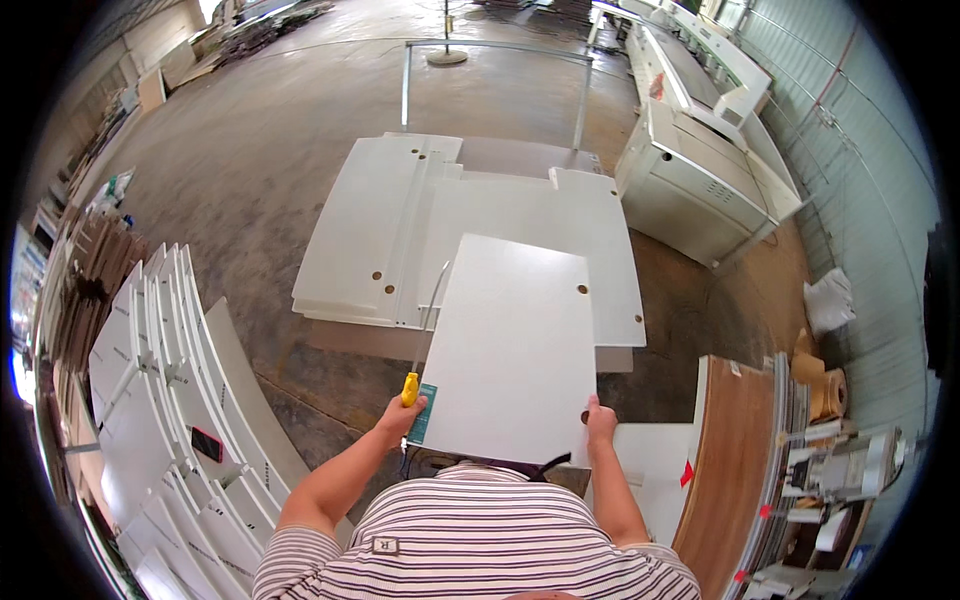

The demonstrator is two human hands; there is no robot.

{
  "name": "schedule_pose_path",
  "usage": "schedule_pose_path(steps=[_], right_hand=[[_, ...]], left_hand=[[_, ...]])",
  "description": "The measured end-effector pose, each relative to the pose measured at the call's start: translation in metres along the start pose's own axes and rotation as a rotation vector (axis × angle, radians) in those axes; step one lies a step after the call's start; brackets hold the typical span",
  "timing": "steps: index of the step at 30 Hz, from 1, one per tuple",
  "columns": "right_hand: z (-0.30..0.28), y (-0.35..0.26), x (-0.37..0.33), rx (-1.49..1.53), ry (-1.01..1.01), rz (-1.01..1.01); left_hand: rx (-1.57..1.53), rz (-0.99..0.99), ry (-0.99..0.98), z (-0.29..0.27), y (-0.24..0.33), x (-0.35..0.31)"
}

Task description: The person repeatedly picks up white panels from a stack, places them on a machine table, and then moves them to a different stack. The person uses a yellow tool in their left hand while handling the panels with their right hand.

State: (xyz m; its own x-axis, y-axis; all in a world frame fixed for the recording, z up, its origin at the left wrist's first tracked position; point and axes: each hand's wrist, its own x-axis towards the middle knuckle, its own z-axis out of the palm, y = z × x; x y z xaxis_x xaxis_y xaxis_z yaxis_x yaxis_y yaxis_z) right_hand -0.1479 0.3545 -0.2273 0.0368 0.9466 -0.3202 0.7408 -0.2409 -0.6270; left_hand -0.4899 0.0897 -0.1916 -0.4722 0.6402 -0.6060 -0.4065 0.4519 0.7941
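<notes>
A white rectangular panel [517, 350] with dark round holes along its right side lies level in front of my waist. My left hand [402, 416] is closed around the yellow handle of a tool [410, 388] with a long, thin metal blade pointing away from me. Beside that hand, a teal-green strip [423, 415] lies along the panel's near left edge; whether those fingers also grip the panel is hidden. At the panel's near right edge, my right hand [600, 420] grips the side by a hole. Its fingers underneath are hidden.
Beyond the panel, larger white boards [375, 230] lie stacked low, with a metal frame [500, 44] behind. Curved-looking white panels [215, 400] stand at left, carrying a phone [207, 444]. A brown board [725, 450] is at right; a beige machine [695, 180] stands further back.
</notes>
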Motion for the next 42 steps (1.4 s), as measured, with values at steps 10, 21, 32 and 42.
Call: schedule_pose_path(steps=[10,21,32,42], right_hand=[[0.133,-0.142,0.161,0.014,-0.266,0.101],[0.194,-0.233,0.265,-0.278,-0.616,-0.204],[0.215,-0.061,0.307,-0.854,-0.969,-1.125],[0.292,-0.131,0.251,-1.084,-1.206,-0.970]], left_hand=[[0.349,0.141,0.279,-0.056,0.045,0.149],[0.820,0.075,0.591,-0.028,0.160,0.217],[0.966,-0.336,0.180,0.049,0.062,0.004],[-0.087,-0.294,1.382,0.044,-0.034,-0.205]])
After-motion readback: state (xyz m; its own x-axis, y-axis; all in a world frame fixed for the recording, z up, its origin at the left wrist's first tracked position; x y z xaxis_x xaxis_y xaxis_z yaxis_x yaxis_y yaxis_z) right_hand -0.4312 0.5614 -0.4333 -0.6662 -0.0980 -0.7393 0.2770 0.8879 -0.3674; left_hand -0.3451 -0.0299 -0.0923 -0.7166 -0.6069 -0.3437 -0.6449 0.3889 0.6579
